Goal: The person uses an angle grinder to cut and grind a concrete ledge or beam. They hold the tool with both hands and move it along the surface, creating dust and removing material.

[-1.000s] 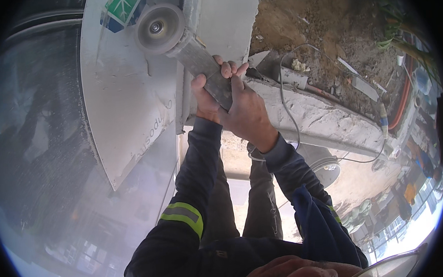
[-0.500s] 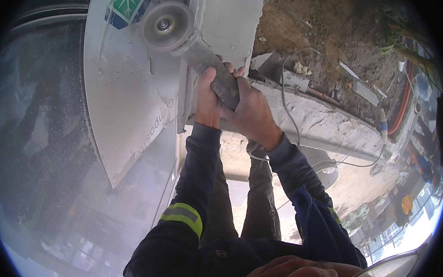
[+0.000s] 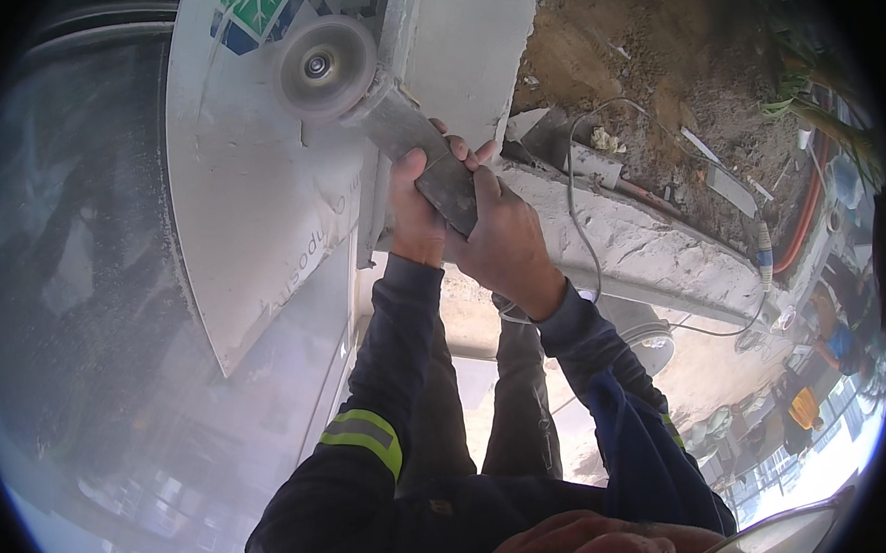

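Note:
Both of my hands are wrapped round the dusty grey body of an angle grinder (image 3: 417, 156). My left hand (image 3: 417, 210) grips its left side, with the thumb along the casing. My right hand (image 3: 509, 235) closes on the rear end, fingers reaching over the far side. The round disc (image 3: 325, 66) at the far end is blurred, as if spinning. It lies over a pale composite panel (image 3: 249, 202), close to the panel's right edge; I cannot tell whether it touches. A thin grey cable (image 3: 582, 209) runs past my right hand.
A rough white ledge (image 3: 626, 225) crosses to the right, with bare soil (image 3: 630, 26), offcuts and an orange pipe (image 3: 801, 233) beyond it. Dusty dark glass (image 3: 68, 196) stands left. A bucket-like container (image 3: 649, 344) sits below the ledge. People and a railing show far right.
The grinder and both hands have shifted slightly, its disc moving a little left and down across the panel. My grip stays the same.

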